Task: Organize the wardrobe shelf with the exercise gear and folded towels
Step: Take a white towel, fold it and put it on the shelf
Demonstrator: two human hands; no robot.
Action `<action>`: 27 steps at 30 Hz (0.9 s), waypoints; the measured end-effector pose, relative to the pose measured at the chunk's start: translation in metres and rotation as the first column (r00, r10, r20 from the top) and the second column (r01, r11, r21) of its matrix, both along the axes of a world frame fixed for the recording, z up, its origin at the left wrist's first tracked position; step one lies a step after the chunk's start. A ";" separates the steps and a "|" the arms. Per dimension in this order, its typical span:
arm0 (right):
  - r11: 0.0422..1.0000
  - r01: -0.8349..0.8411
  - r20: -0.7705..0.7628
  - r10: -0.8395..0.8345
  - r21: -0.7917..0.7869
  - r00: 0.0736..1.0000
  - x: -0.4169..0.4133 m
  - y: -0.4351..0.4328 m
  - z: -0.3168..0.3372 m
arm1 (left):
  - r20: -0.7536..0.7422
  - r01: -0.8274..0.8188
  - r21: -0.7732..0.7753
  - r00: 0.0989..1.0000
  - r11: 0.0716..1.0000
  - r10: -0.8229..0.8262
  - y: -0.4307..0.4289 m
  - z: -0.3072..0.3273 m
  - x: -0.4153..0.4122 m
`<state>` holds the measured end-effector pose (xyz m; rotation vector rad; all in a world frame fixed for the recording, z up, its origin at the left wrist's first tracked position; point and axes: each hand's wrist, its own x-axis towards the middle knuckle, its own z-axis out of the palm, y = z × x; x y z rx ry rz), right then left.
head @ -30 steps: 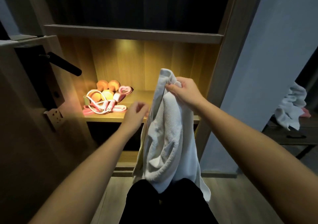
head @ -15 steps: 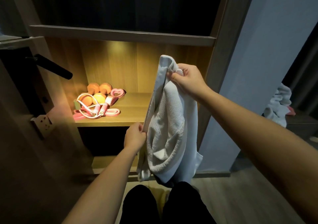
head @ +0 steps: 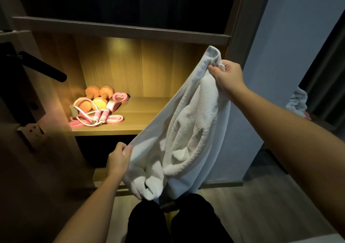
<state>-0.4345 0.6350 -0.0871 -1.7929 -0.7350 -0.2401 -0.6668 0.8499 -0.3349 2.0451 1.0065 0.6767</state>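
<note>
A white towel (head: 188,123) hangs unfolded in front of the lit wardrobe shelf (head: 138,121). My right hand (head: 226,75) grips its top corner, high at the right. Lower down, my left hand (head: 119,158) pinches the towel's left edge and holds it out sideways. At the left of the shelf lie orange dumbbells (head: 99,92), a pink and white jump rope (head: 97,116) and a pink heart-shaped grip (head: 120,97).
An open door with a black handle (head: 43,69) stands at the left. More white cloth (head: 298,101) lies on dark furniture at the far right. A dark compartment sits below the shelf; my legs in black are at the bottom.
My left hand took hold of the towel's edge and pulled it left, spreading the towel. My right hand moved right and holds the top corner.
</note>
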 end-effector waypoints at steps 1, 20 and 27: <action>0.999 0.034 -0.029 -0.034 -0.002 0.999 0.005 -0.002 -0.004 | -0.073 0.128 0.070 0.990 0.989 -0.122 0.002 -0.005 -0.010; 0.968 0.231 -0.177 -0.245 -0.097 0.953 0.024 0.001 -0.067 | -0.136 -0.379 -0.835 0.845 0.399 0.518 0.052 -0.057 -0.051; 0.945 0.282 -0.201 -0.312 -0.167 0.928 0.031 -0.009 -0.080 | -0.187 -0.256 -0.894 0.959 0.368 0.212 0.065 -0.055 -0.079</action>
